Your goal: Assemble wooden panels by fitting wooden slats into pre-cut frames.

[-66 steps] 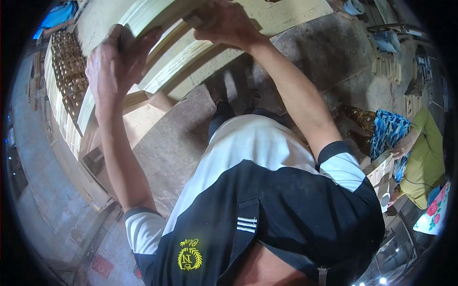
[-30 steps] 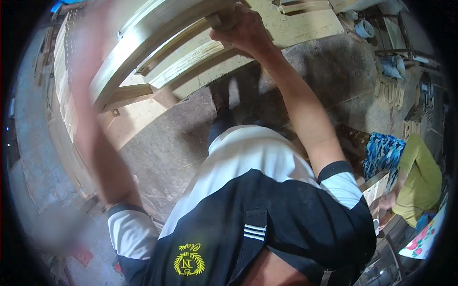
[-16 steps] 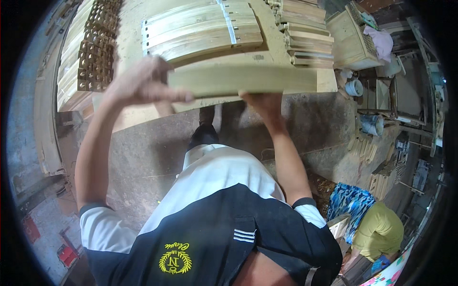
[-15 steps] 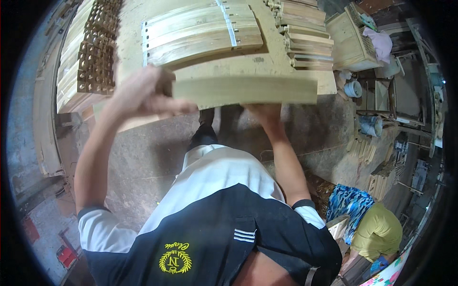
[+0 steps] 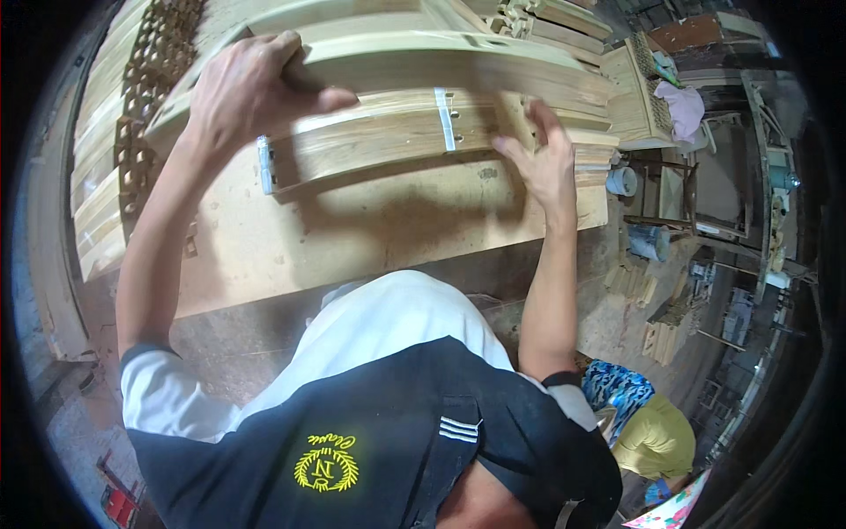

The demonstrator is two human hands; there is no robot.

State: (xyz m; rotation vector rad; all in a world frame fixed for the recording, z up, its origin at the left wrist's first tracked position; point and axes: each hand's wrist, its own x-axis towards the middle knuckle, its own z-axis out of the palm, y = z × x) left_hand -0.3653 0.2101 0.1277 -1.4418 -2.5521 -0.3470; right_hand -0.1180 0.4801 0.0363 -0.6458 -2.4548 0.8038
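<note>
My left hand grips a long pale wooden board near its left part, fingers over the top edge and thumb along its near face. The board is raised above the bench and blurred by motion. My right hand is open, fingers and thumb spread, just below the board's right part; it appears apart from the board. Under both hands lies a row of flat wooden slats on the bench, with a pale strip across them and small dark slots near their ends. The raised board hides part of these slats.
The light wooden bench top carries stacked slotted wooden pieces at left and more slats at the far right. Beyond its right side stand a wooden box and buckets. A person in yellow bends at the lower right.
The board has moved up and away from my body, over the slats on the bench. My right hand has come off its underside and spread open. My left hand has kept its grip.
</note>
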